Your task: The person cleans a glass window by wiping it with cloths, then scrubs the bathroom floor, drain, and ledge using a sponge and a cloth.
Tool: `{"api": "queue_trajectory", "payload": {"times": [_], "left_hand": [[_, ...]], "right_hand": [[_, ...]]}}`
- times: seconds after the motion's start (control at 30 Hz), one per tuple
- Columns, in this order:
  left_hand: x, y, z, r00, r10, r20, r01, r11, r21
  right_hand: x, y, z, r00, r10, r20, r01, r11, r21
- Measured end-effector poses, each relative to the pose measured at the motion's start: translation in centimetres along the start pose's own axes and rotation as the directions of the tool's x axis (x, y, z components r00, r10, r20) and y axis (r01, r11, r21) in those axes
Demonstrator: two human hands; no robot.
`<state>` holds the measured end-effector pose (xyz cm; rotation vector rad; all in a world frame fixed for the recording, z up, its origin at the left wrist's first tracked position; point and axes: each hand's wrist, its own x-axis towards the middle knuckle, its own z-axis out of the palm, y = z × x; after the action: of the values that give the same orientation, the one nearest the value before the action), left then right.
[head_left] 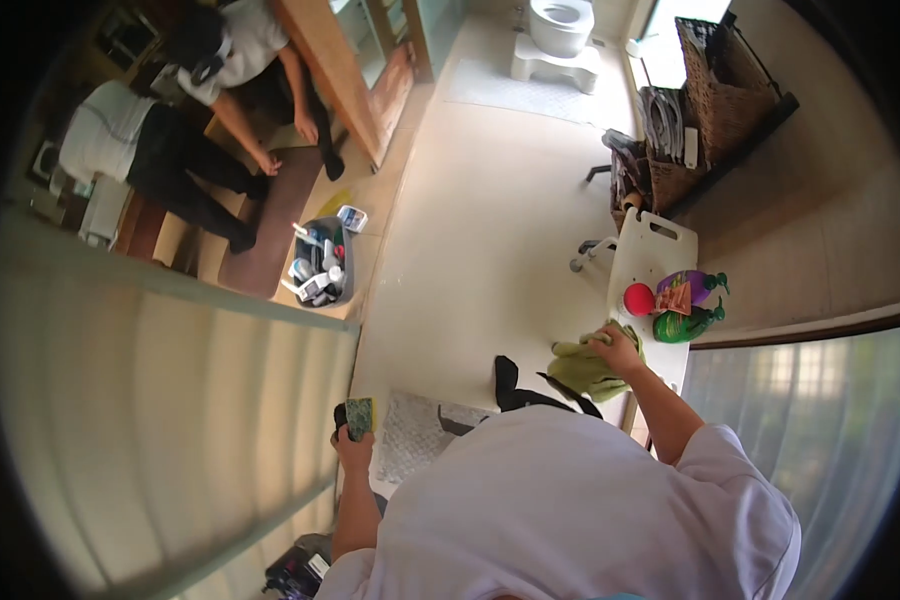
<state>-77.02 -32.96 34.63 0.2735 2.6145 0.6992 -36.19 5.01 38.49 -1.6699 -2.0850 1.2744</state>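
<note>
At the lower left, my left hand (353, 447) is closed around a green and yellow sponge (360, 418), with something black beside it. On the right, my right hand (615, 350) grips a green cloth (585, 370) that hangs in folds next to a white bench (635, 250). Just beyond that hand, a red-capped container (638, 299), a purple pump bottle (692, 287), a green pump bottle (685, 325) and an orange-brown packet (673, 299) stand or lie on the bench.
Two people crouch or bend at the upper left near a brown mat (275, 225). A grey bin (322, 265) holds several bottles. Wicker baskets (730, 95) line the right wall. A toilet (560, 25) and a white stool (555, 62) stand at the far end.
</note>
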Motion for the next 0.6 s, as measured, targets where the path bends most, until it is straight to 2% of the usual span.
{"api": "queue_trajectory", "payload": {"times": [0.1,0.13,0.23,0.33,0.43,0.47,0.6], "left_hand": [[3.3,3.6,0.3,0.988,0.151,0.030,-0.152,0.986,0.060],[4.0,6.1,0.2,0.992,0.125,0.027,-0.126,0.990,0.067],[6.0,11.5,1.0,0.963,0.262,-0.067,-0.258,0.964,0.063],[8.5,15.2,2.7,0.939,0.342,-0.032,-0.343,0.939,-0.028],[10.2,18.8,3.7,0.884,0.458,0.093,-0.464,0.885,0.047],[10.8,20.1,3.9,0.874,0.466,0.137,-0.476,0.878,0.056],[14.0,25.3,5.2,0.779,0.555,0.291,-0.597,0.799,0.075]], "right_hand": [[1.7,-1.7,-0.4,0.998,0.065,0.003,-0.065,0.993,0.100],[2.4,-1.6,-0.5,1.000,0.025,-0.018,-0.023,0.996,0.083],[3.7,-1.7,-1.8,0.998,-0.045,-0.037,0.047,0.997,0.054],[3.9,-1.5,-3.2,0.994,0.070,-0.085,-0.062,0.993,0.096],[2.8,-0.3,-4.0,0.978,0.163,-0.132,-0.137,0.973,0.185],[2.0,0.0,-4.2,0.968,0.213,-0.131,-0.162,0.934,0.317],[-0.1,4.0,-3.4,0.892,0.393,-0.224,-0.238,0.829,0.507]]}}
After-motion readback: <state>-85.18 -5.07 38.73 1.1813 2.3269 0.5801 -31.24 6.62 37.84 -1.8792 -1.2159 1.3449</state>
